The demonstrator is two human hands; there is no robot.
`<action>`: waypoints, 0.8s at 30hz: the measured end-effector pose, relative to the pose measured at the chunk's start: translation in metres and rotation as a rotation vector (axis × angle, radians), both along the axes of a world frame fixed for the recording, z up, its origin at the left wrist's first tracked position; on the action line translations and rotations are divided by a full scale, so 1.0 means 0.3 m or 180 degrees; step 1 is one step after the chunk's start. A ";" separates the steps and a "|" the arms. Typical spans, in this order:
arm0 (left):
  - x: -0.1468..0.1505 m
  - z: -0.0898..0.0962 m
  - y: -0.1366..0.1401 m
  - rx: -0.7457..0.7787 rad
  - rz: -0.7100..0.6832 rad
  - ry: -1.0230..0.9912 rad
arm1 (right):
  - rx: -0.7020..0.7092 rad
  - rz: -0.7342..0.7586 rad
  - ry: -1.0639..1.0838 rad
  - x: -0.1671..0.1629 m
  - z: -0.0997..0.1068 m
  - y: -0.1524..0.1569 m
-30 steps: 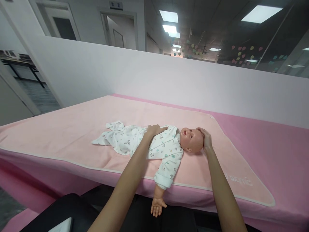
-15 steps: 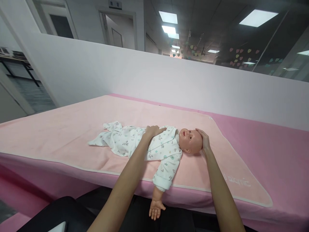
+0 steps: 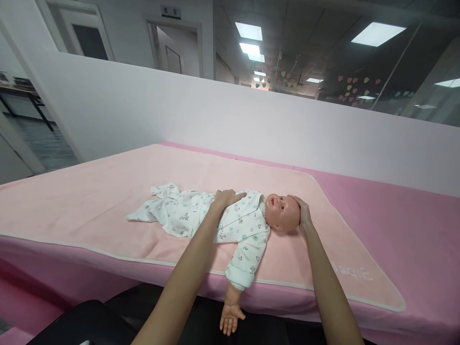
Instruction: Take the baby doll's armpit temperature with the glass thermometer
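Observation:
A baby doll (image 3: 237, 225) in a white printed outfit lies on its back on a peach mat (image 3: 118, 177), its head to the right. Flat across the doll's belly rests my left hand (image 3: 226, 198), open, with the thumb stretched toward the chest. My right hand (image 3: 303, 211) cups the crown of the doll's head (image 3: 282, 213), its fingers curved over the top. One doll arm (image 3: 231, 311) hangs past the front edge with its palm showing. The far arm is hidden. Both trouser legs trail off to the left.
Pink cloth (image 3: 402, 225) covers the table under the mat. A low white partition (image 3: 251, 122) runs along the back, with a glass pane (image 3: 359, 62) above its right part. My dark-clothed lap is below the front edge.
The view has shifted slightly, so the scene sits a little lower. Both hands keep their places on the doll, and the doll has not visibly moved on the mat.

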State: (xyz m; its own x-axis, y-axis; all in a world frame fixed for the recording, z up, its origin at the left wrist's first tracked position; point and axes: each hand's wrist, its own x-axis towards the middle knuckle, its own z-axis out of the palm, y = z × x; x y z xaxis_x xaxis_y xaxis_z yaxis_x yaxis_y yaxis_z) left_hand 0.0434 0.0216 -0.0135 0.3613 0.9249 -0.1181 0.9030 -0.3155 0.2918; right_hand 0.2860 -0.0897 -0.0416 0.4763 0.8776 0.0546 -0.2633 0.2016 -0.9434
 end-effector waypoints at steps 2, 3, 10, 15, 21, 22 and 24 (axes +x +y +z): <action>0.000 -0.002 0.002 0.0003 0.0012 -0.0016 | 0.0030 0.0128 0.0144 -0.005 0.003 -0.005; 0.000 -0.002 0.003 -0.0003 0.0010 -0.0018 | 0.0012 0.0219 0.0206 -0.007 0.004 -0.008; -0.003 0.001 0.001 0.0010 0.0013 -0.0073 | -0.0190 0.0580 0.0082 -0.018 0.013 -0.032; -0.005 0.000 -0.002 0.0001 0.0039 -0.0072 | -0.0188 0.0629 0.0167 -0.031 0.027 -0.045; -0.004 -0.006 0.007 0.0010 0.0074 -0.0136 | -0.0190 0.0668 0.0294 -0.033 0.038 -0.038; -0.004 -0.007 0.007 0.0013 0.0080 -0.0149 | -0.0210 0.0650 0.0331 -0.032 0.037 -0.036; -0.004 -0.007 0.007 0.0026 0.0090 -0.0170 | -0.0220 0.0541 0.0263 -0.029 0.032 -0.032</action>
State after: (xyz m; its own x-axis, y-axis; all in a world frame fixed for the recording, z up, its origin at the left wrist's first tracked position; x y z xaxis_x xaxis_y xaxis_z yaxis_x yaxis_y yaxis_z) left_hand 0.0421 0.0238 -0.0157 0.3406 0.9357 -0.0918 0.8947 -0.2926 0.3374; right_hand 0.2774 -0.0994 -0.0321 0.3213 0.9460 -0.0417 -0.3652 0.0831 -0.9272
